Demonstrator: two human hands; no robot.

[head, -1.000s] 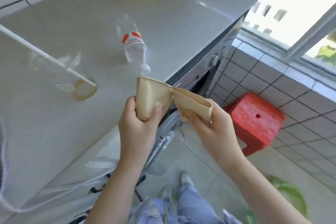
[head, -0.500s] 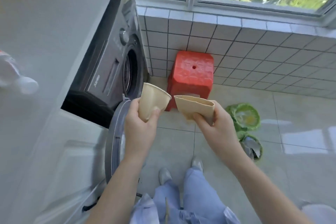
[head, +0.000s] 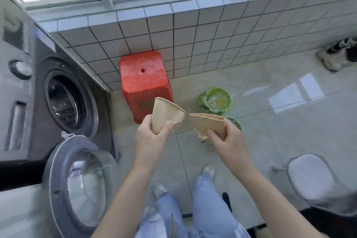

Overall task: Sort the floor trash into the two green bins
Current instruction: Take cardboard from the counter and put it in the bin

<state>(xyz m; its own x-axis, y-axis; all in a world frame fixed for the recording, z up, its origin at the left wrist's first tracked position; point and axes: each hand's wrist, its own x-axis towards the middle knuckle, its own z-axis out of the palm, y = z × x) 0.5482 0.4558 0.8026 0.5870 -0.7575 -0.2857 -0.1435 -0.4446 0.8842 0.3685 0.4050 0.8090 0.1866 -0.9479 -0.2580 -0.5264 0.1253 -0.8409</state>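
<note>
My left hand (head: 151, 137) grips a squashed tan paper cup (head: 166, 115), mouth tilted up to the right. A second flattened tan paper cup (head: 209, 122) is held in my right hand (head: 228, 141). The two cups are a small gap apart, above the floor. On the tiled floor beyond them stands a green bin (head: 214, 101) with pale and yellow scraps inside. The nearer green bin (head: 235, 122) shows only as a rim, mostly hidden behind my right hand and its cup.
A red plastic stool (head: 144, 81) stands against the tiled wall, left of the bins. A grey washing machine (head: 58, 102) is at the left with its round door (head: 81, 185) swung open. A white-seated chair (head: 311, 176) is at the right; shoes (head: 336, 54) lie far right.
The view swung from the countertop to the floor by the window. Both hands kept their cups, which have separated slightly. The green bins have come fully into view.
</note>
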